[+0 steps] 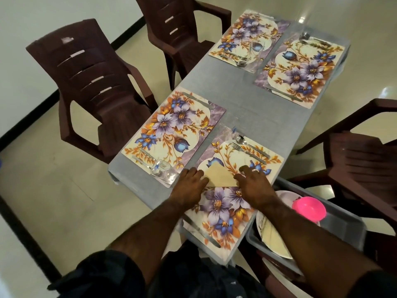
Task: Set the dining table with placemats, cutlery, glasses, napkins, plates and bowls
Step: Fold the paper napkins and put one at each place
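— On the nearest placemat (pixel 227 190), what is seen?

— A beige napkin (pixel 219 176) is laid flat at the mat's middle. It is pressed at its left edge by the left hand (pixel 190 186) and at its right edge by the right hand (pixel 254 183). Each grip is spread, with fingers laid flat on the cloth and nothing pinched.

— How is the cutlery placed?

— A fork (pixel 247 152) and a spoon (pixel 250 145) are set side by side along the mat's far edge; a knife (pixel 200 231) is laid along the near edge, close to the tabletop (pixel 247 104) corner.

— And the other settings?

— Three more floral mats are laid out, each with cutlery near its edges. A clear glass (pixel 160 168) is stood at the near corner of the left mat (pixel 171 132), just beside the tabletop edge.

— Where is open room found?

— A bare grey strip is left along the tabletop's middle, between the two pairs of mats. Brown chairs (pixel 92 82) are drawn back from the left side, with floor shown between.

— What is kept at the right?

— A grey tub (pixel 343 224) is held on a chair beside the tabletop edge; plates (pixel 272 235) and a pink bowl (pixel 309 208) are seen inside it.
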Demonstrator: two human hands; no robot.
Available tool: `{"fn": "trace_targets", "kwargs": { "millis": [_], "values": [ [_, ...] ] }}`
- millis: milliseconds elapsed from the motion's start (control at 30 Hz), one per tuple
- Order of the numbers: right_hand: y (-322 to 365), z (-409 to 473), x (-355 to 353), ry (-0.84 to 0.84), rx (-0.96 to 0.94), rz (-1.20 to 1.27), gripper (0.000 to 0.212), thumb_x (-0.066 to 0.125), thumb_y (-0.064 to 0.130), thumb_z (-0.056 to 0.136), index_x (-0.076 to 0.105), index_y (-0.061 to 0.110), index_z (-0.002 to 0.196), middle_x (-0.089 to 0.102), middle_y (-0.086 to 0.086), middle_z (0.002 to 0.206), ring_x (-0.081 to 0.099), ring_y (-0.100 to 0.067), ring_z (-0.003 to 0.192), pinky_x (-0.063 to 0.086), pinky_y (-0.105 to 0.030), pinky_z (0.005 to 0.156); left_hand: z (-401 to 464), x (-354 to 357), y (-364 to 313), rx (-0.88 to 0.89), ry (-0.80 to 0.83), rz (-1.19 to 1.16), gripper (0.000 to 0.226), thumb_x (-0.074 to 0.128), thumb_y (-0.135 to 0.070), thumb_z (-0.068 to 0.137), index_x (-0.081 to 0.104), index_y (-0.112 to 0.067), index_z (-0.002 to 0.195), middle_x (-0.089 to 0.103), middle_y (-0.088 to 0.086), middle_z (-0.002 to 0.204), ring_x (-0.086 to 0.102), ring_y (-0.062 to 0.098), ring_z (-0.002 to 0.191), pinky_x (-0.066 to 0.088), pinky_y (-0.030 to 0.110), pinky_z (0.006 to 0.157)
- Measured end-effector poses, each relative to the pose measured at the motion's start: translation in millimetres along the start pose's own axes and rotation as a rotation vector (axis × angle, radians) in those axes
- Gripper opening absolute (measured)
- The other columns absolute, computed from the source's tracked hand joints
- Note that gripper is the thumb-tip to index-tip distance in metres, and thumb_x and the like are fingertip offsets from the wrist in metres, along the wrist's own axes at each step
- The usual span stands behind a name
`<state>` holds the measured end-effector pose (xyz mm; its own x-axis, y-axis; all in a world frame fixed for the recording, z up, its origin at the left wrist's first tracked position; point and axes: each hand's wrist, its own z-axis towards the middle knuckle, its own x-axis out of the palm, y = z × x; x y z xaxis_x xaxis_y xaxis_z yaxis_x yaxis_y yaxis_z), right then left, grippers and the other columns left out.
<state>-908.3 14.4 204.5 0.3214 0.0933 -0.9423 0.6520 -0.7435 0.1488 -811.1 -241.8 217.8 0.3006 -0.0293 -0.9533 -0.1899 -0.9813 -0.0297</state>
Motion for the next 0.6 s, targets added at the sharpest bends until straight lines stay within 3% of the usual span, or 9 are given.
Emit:
{"fn": "trace_targets", "kwargs": {
  "millis": [100,233,400,500,600],
  "values": [
    [1.6,31.3,-21.4,0.021,-0.108,-0.006,0.031,0.063,0.028,0.098,0.066,0.03,0.128,0.058,-0.003,0.13,0.06,-0.025,0.11,0.053,-0.043,0.092,31.6,-17.7,10.8,0.069,0.017,0.041,0.04,0.058,-0.03,0.098,0.062,-0.024,0.138,0.062,0.007,0.132,0.052,0.03,0.124,0.037,0.048,0.105],
    [-5.3,50.6,-22.7,0.091,-0.221,-0.04,0.029,0.067,0.031,0.094,0.064,0.036,0.123,0.051,-0.001,0.125,0.056,-0.025,0.108,0.052,-0.041,0.086,50.1,-18.1,21.8,0.124,0.063,0.06,0.042,0.055,-0.035,0.102,0.061,-0.026,0.142,0.06,0.008,0.135,0.055,0.03,0.122,0.04,0.046,0.1],
    [-11.4,65.0,-21.9,0.268,-0.185,-0.038,0.072,0.069,0.039,0.094,0.031,0.045,0.155,0.034,-0.006,0.15,0.048,-0.029,0.127,0.045,-0.046,0.104,54.3,-10.6,31.7,0.075,0.147,0.035,0.073,0.065,-0.036,0.097,0.033,-0.028,0.161,0.054,0.013,0.142,0.053,0.035,0.123,0.048,0.047,0.097],
    [-9.0,70.5,-22.8,0.342,-0.174,-0.096,0.09,0.067,0.04,0.093,0.009,0.047,0.162,0.023,-0.012,0.162,0.042,-0.034,0.137,0.041,-0.047,0.11,57.2,-16.7,30.9,0.044,0.241,0.025,0.092,0.072,-0.04,0.092,0.018,-0.027,0.166,0.054,0.016,0.142,0.056,0.036,0.122,0.052,0.046,0.092],
    [-4.1,74.3,-27.1,0.389,-0.147,-0.121,0.105,0.07,0.044,0.087,-0.003,0.044,0.163,0.027,-0.015,0.159,0.043,-0.035,0.136,0.045,-0.048,0.106,55.1,-17.0,23.1,-0.127,0.255,-0.092,0.096,0.076,-0.046,0.088,0.021,-0.019,0.163,0.054,0.015,0.144,0.057,0.036,0.123,0.053,0.045,0.092]
  ]
}}
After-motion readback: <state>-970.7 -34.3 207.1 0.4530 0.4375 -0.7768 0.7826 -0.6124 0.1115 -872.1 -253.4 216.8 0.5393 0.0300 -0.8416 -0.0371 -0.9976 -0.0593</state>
